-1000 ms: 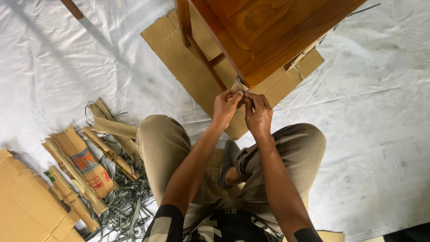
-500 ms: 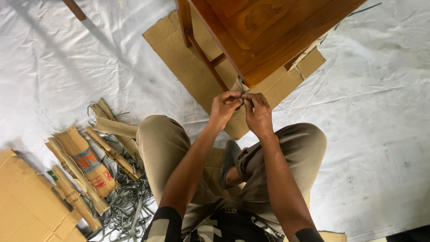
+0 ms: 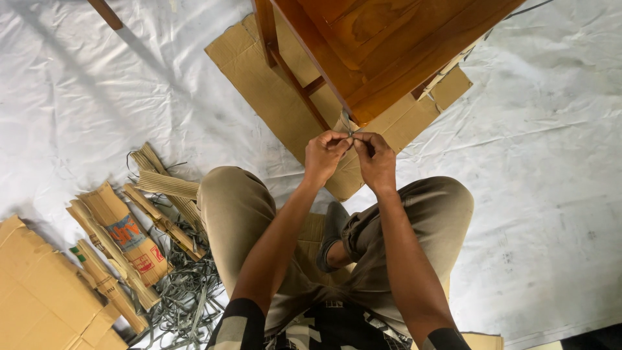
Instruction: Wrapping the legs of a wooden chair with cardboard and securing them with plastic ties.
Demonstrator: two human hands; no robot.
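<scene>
both your left hand (image 3: 326, 155) and right hand (image 3: 374, 159) pinch a thin strap (image 3: 350, 129) at the wooden furniture's corner (image 3: 360, 118); likely light, limp and slippery, so grip close to the corner.

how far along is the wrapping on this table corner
Done: cardboard padding already sits on the wooden table corner, and flat cardboard lies under it. In hand: left hand and right hand pinch a thin strap at that corner. Left: folded cardboard pieces and loose straps remain unused.
</scene>
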